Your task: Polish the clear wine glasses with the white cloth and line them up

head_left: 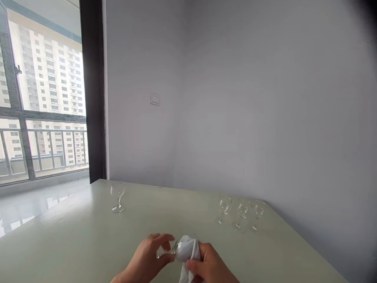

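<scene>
Low in the middle of the head view, a small clear wine glass [176,251] lies tilted sideways between my hands. The curved thumb and fingers of my left hand [150,253] are around its stem and foot, which are partly hidden. Over its bowl is a white cloth [188,248]. My right hand [209,263] is closed on this cloth, with the thumb in front and the bowl wrapped inside. A loose end of the cloth hangs below the right thumb.
One stemmed glass [118,198] stands upright at the table's far left. Toward the far right stand three more, a left one [224,206], a middle one [242,211] and a right one [258,212]. The pale green tabletop [88,236] meets a grey wall [235,118].
</scene>
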Demonstrator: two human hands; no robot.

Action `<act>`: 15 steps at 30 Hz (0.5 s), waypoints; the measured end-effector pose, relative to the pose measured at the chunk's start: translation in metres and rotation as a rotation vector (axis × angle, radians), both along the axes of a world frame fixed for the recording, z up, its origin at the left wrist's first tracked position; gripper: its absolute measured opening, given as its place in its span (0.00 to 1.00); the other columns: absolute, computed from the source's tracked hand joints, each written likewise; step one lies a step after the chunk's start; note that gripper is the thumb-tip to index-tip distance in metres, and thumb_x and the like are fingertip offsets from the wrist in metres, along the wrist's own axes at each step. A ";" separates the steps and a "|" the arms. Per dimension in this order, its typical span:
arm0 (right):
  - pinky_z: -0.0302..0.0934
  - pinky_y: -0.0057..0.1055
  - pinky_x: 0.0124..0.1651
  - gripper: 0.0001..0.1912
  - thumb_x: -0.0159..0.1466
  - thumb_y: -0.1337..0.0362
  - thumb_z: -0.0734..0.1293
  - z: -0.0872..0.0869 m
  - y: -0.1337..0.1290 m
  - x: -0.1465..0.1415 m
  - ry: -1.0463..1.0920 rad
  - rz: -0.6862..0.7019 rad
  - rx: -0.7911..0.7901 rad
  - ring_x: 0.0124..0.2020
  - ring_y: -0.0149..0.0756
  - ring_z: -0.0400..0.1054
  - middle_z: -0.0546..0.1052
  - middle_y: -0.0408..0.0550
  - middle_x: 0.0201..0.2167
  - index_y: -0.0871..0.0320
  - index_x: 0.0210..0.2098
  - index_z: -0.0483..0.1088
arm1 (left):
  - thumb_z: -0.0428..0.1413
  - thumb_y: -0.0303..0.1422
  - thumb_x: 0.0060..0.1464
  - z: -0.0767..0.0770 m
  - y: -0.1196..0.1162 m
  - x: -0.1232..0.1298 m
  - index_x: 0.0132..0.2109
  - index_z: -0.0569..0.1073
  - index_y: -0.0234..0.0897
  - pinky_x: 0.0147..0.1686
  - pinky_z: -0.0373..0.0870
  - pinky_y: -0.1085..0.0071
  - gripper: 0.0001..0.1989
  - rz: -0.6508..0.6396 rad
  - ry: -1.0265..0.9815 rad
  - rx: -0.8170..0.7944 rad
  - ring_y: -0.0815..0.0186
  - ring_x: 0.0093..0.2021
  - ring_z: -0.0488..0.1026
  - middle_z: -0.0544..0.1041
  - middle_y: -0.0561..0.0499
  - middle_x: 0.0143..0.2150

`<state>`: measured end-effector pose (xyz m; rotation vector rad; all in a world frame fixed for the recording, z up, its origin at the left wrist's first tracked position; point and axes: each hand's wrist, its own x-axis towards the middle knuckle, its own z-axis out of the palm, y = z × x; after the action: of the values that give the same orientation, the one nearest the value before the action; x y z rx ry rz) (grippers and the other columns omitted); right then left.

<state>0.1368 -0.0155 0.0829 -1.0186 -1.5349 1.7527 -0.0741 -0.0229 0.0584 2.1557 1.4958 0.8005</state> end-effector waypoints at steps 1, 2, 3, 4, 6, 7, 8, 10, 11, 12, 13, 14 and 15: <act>0.51 0.22 0.20 0.16 0.49 0.56 0.69 -0.007 0.004 -0.003 0.055 -0.068 -0.084 0.15 0.26 0.60 0.67 0.37 0.14 0.60 0.31 0.67 | 0.56 0.29 0.48 -0.002 0.001 0.002 0.46 0.72 0.43 0.44 0.65 0.62 0.15 0.061 0.110 0.255 0.61 0.40 0.72 0.77 0.52 0.37; 0.48 0.21 0.18 0.18 0.50 0.52 0.68 -0.013 0.007 -0.006 0.115 -0.114 -0.158 0.12 0.25 0.58 0.66 0.37 0.11 0.60 0.32 0.66 | 0.56 0.28 0.50 -0.004 0.001 0.004 0.48 0.70 0.44 0.48 0.63 0.58 0.17 0.087 0.217 0.478 0.60 0.41 0.72 0.78 0.52 0.38; 0.46 0.21 0.16 0.20 0.50 0.50 0.67 -0.017 0.009 -0.009 0.165 -0.123 -0.206 0.10 0.25 0.56 0.64 0.36 0.09 0.61 0.32 0.66 | 0.55 0.28 0.51 -0.006 0.002 0.006 0.49 0.69 0.44 0.48 0.61 0.56 0.17 0.084 0.311 0.639 0.61 0.39 0.72 0.78 0.52 0.36; 0.45 0.21 0.16 0.22 0.50 0.48 0.67 -0.017 0.009 -0.011 0.195 -0.111 -0.224 0.10 0.25 0.55 0.63 0.36 0.08 0.61 0.32 0.66 | 0.54 0.28 0.53 -0.006 0.002 0.008 0.48 0.69 0.43 0.46 0.62 0.58 0.15 0.061 0.375 0.733 0.62 0.35 0.72 0.78 0.52 0.33; 0.46 0.22 0.16 0.23 0.48 0.48 0.68 -0.009 0.004 -0.011 0.166 -0.093 -0.160 0.11 0.24 0.54 0.63 0.35 0.09 0.61 0.32 0.67 | 0.52 0.31 0.56 -0.006 0.002 0.008 0.46 0.70 0.41 0.38 0.64 0.64 0.10 0.020 0.384 0.706 0.65 0.28 0.70 0.76 0.53 0.27; 0.47 0.22 0.17 0.21 0.48 0.50 0.69 -0.001 -0.001 -0.008 0.115 -0.078 -0.079 0.12 0.24 0.54 0.62 0.35 0.11 0.62 0.32 0.68 | 0.52 0.35 0.56 -0.005 0.002 0.008 0.43 0.72 0.41 0.35 0.64 0.67 0.09 0.008 0.335 0.592 0.66 0.27 0.69 0.76 0.53 0.26; 0.48 0.22 0.19 0.17 0.48 0.55 0.70 0.009 -0.005 -0.004 0.058 -0.044 0.011 0.14 0.23 0.55 0.62 0.35 0.13 0.62 0.31 0.69 | 0.52 0.39 0.55 -0.004 0.001 0.006 0.40 0.73 0.40 0.32 0.64 0.69 0.09 -0.008 0.255 0.426 0.67 0.26 0.68 0.75 0.54 0.25; 0.50 0.21 0.23 0.09 0.49 0.65 0.70 0.027 -0.014 0.006 -0.057 0.061 0.120 0.19 0.23 0.57 0.66 0.37 0.18 0.61 0.30 0.71 | 0.52 0.44 0.54 -0.001 -0.002 0.003 0.32 0.74 0.39 0.27 0.63 0.73 0.14 -0.106 0.041 0.001 0.68 0.25 0.67 0.72 0.55 0.22; 0.51 0.21 0.25 0.08 0.49 0.68 0.69 0.033 -0.016 0.011 -0.099 0.110 0.126 0.22 0.24 0.59 0.68 0.38 0.21 0.61 0.30 0.72 | 0.51 0.45 0.53 0.000 -0.003 0.001 0.30 0.74 0.38 0.25 0.62 0.74 0.16 -0.189 -0.060 -0.213 0.69 0.23 0.66 0.70 0.55 0.21; 0.52 0.21 0.26 0.09 0.49 0.69 0.70 0.036 -0.017 0.015 -0.122 0.132 0.104 0.24 0.25 0.61 0.71 0.39 0.23 0.61 0.31 0.72 | 0.50 0.46 0.54 0.001 -0.004 0.000 0.28 0.73 0.37 0.23 0.61 0.75 0.18 -0.269 -0.132 -0.378 0.70 0.22 0.66 0.69 0.55 0.20; 0.53 0.21 0.27 0.11 0.48 0.68 0.71 0.035 -0.016 0.016 -0.124 0.110 0.064 0.24 0.26 0.63 0.72 0.40 0.24 0.61 0.33 0.72 | 0.49 0.46 0.55 0.002 -0.004 0.000 0.28 0.73 0.37 0.22 0.61 0.75 0.19 -0.307 -0.158 -0.446 0.70 0.22 0.66 0.69 0.55 0.20; 0.54 0.21 0.26 0.14 0.48 0.65 0.72 0.030 -0.013 0.015 -0.102 0.052 0.013 0.24 0.26 0.64 0.73 0.41 0.24 0.61 0.35 0.71 | 0.48 0.44 0.56 0.002 -0.005 0.000 0.30 0.74 0.37 0.24 0.63 0.74 0.18 -0.287 -0.135 -0.400 0.68 0.23 0.68 0.71 0.54 0.22; 0.54 0.22 0.24 0.16 0.48 0.61 0.72 0.022 -0.009 0.012 -0.055 -0.019 -0.039 0.21 0.26 0.64 0.73 0.40 0.21 0.61 0.35 0.70 | 0.49 0.42 0.56 0.002 -0.004 0.002 0.34 0.75 0.37 0.28 0.65 0.72 0.15 -0.211 -0.066 -0.252 0.66 0.28 0.70 0.74 0.52 0.26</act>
<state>0.1493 -0.0246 0.1046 -1.1062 -1.5248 1.7613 -0.0723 -0.0271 0.0609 2.0347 1.2385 0.5722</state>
